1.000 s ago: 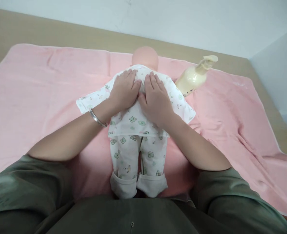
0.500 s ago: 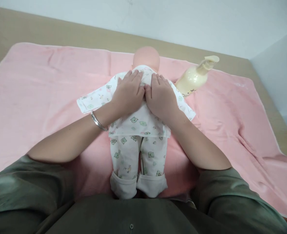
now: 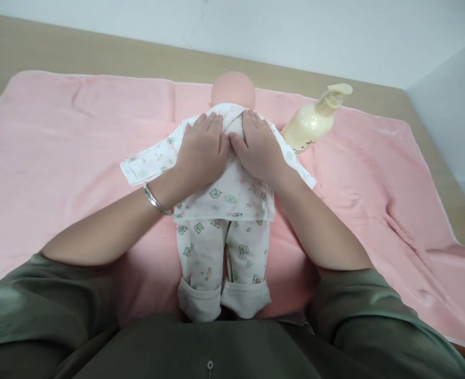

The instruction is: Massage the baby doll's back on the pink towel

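A baby doll [image 3: 233, 89] in a white patterned top [image 3: 226, 197] and matching trousers [image 3: 246, 250] lies on a pink cloth [image 3: 98, 110], its face not visible. My left hand [image 3: 204, 150] rests flat on the left side of the top's chest area, fingers toward the head. On the other side my right hand [image 3: 259, 150] lies flat, its thumb near my left hand. Both hands are open and hold nothing. Between the fingertips, a fold of the top shows its plain white inside below the neck.
A cream pump bottle [image 3: 311, 123] stands or leans beside the doll's right-hand sleeve, on the cloth. The wooden table [image 3: 137, 55] shows behind the cloth, with a pale wall [image 3: 275, 31] beyond it.
The top's fabric between my hands has shifted, and a folded edge now shows near the neck. My hands stay on the top, with slightly more space between their fingertips.
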The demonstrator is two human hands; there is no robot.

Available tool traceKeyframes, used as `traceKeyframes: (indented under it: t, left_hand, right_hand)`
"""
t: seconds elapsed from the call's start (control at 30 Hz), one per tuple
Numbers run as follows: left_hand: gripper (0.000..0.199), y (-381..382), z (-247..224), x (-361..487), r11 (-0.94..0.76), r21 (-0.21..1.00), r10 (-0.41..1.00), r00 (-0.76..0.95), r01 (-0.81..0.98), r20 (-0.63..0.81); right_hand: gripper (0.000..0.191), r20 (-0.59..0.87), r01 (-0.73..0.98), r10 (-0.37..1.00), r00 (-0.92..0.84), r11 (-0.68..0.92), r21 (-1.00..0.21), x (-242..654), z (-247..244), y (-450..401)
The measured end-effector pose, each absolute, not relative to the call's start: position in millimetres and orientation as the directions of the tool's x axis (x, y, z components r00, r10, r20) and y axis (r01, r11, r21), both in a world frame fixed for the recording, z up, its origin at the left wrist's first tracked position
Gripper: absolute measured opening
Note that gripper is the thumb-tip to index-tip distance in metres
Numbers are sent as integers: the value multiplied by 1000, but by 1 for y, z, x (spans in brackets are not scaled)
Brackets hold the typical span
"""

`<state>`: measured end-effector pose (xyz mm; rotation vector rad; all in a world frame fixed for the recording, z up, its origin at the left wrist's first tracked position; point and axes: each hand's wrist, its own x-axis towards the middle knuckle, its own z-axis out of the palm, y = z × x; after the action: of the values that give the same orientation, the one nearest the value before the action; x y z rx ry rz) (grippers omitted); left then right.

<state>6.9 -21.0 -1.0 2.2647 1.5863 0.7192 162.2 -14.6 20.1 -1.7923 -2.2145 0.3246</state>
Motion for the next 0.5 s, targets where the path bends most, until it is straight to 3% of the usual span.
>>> traceKeyframes:
  t: [0.3,0.5]
  left_hand:
    - [57,-26,5,6,-451,455,892,371,768,258]
    - [52,-2,7,-1,-413,414,911,359,811,205]
  right_hand:
    - [60,119,920,978,-173,203,-334,157,24,-25]
    - [62,137,941,977,-162,195,-277,139,25,-49]
